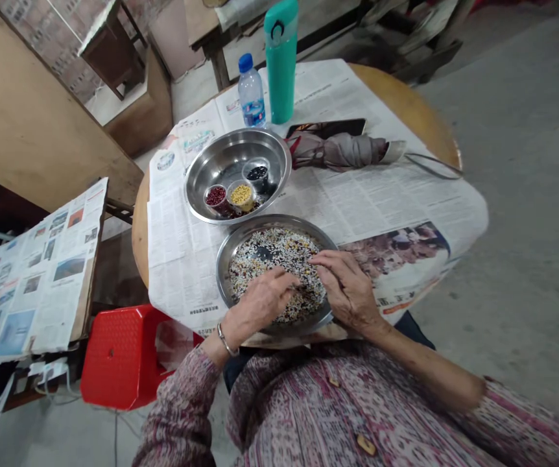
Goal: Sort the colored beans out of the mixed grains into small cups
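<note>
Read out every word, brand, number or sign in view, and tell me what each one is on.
No text can be quoted with certainty.
Newspaper on the round table: Chinese headlines too blurred, body print too small.
Newspaper on the side table: printed columns, too small.
Clear bottle with the blue cap: blue label, wording too small.
Teal bottle: no lettering made out.

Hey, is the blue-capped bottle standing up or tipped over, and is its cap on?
Upright, cap on: the bottle stands on its base, with the blue cap on top.
</note>
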Demonstrator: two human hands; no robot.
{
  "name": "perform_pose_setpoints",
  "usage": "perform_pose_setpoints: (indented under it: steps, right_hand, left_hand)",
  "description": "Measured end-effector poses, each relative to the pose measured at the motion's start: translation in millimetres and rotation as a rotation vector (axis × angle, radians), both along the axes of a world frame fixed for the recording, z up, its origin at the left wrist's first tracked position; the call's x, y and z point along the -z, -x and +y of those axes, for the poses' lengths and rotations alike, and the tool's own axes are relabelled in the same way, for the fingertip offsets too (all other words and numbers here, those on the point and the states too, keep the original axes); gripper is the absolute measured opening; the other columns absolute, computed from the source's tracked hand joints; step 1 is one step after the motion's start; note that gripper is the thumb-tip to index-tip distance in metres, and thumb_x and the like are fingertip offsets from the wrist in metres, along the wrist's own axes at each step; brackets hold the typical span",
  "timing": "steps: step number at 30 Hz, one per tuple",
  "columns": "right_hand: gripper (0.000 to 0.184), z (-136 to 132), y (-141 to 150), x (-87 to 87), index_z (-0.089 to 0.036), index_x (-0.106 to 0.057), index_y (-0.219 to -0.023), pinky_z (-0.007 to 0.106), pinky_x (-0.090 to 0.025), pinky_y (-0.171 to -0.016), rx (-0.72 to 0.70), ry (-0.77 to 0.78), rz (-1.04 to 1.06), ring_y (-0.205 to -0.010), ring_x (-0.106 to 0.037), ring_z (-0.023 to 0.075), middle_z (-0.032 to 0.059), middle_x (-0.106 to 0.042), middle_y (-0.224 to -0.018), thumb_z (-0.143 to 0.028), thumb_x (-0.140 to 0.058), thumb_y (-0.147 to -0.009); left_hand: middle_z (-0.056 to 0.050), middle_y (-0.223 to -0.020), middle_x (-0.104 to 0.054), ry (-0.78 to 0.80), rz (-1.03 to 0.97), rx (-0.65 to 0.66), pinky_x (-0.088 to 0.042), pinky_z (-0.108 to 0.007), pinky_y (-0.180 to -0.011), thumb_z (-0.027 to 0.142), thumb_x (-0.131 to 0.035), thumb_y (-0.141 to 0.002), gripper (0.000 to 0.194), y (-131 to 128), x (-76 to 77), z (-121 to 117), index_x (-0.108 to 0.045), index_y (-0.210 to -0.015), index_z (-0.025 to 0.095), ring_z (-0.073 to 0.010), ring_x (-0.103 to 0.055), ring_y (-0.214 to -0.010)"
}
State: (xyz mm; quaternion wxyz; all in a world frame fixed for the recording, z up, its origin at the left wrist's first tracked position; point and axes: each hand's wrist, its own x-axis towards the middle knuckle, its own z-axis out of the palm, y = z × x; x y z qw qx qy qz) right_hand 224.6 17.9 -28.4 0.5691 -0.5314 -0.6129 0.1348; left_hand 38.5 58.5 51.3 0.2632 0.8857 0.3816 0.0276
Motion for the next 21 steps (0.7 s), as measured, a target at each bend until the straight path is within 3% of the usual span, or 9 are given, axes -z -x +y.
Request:
perform_pose_setpoints:
  steps: [3, 6, 9, 11, 16, 21]
  right_hand:
    - [0.021, -1, -1, -0.6, -0.026, -0.072, -0.110, 0.045, -0.055, -0.096, 0.001, 0.018, -0.009, -0.105, -0.067, 0.0253, 0.0086, -0.072, -0.110, -0.024, -0.053, -0.100]
    - [0.022, -1, 0, -2.0, -0.025, -0.072, -0.110, 0.045, -0.055, -0.096, 0.002, 0.024, -0.003, -0.105, -0.067, 0.0251, 0.0087, -0.071, -0.110, -0.025, -0.053, -0.100]
    - [0.025, -2, 0, -4.1, -0.026, -0.071, -0.113, 0.046, -0.054, -0.097, 0.010, 0.030, 0.028, -0.108, -0.066, 0.0255, 0.0093, -0.070, -0.113, -0.026, -0.049, -0.102]
    - [0.027, -3, 0, -5.7, -0.027, -0.069, -0.117, 0.049, -0.053, -0.100, 0.043, 0.041, 0.041, -0.113, -0.065, 0.0265, 0.0098, -0.068, -0.116, -0.029, -0.046, -0.102]
    - [0.031, -3, 0, -8.1, -0.028, -0.067, -0.121, 0.054, -0.049, -0.108, 0.085, 0.063, 0.041, -0.119, -0.062, 0.0287, 0.0113, -0.066, -0.122, -0.036, -0.042, -0.103]
    - [0.033, -3, 0, -7.8, -0.026, -0.065, -0.123, 0.054, -0.049, -0.108, 0.069, 0.058, 0.061, -0.121, -0.061, 0.0290, 0.0117, -0.066, -0.124, -0.037, -0.040, -0.104]
  left_hand:
    - [-0.004, -0.114, -0.067, -0.051, -0.044, -0.057, -0.059, -0.034, -0.095, 0.032, -0.066, -0.100, 0.017, 7, -2.4, -3, -0.067, -0.115, 0.024, -0.0187, -0.068, -0.104]
    - [-0.008, -0.119, -0.065, -0.250, -0.088, -0.259, -0.054, -0.040, -0.107, 0.036, -0.067, -0.100, 0.024, 6, 5.4, 16, -0.065, -0.117, 0.020, -0.0224, -0.064, -0.115]
    - [-0.015, -0.128, -0.061, -0.371, -0.038, -0.411, -0.050, -0.049, -0.110, 0.040, -0.065, -0.101, 0.040, -7, 16.4, 39, -0.057, -0.131, 0.015, -0.0296, -0.059, -0.125]
    - [-0.017, -0.130, -0.060, -0.361, -0.013, -0.427, -0.049, -0.051, -0.109, 0.043, -0.061, -0.103, 0.045, -21, 21.6, 48, -0.052, -0.135, 0.012, -0.0311, -0.058, -0.125]
    - [-0.013, -0.127, -0.061, -0.247, -0.014, -0.215, -0.049, -0.047, -0.110, 0.038, -0.057, -0.104, 0.031, -51, 24.0, 48, -0.056, -0.127, 0.017, -0.0286, -0.058, -0.124]
    - [-0.010, -0.123, -0.064, -0.151, 0.051, 0.107, -0.051, -0.046, -0.108, 0.034, -0.068, -0.096, 0.027, -52, 17.0, 35, -0.065, -0.117, 0.018, -0.0293, -0.058, -0.120]
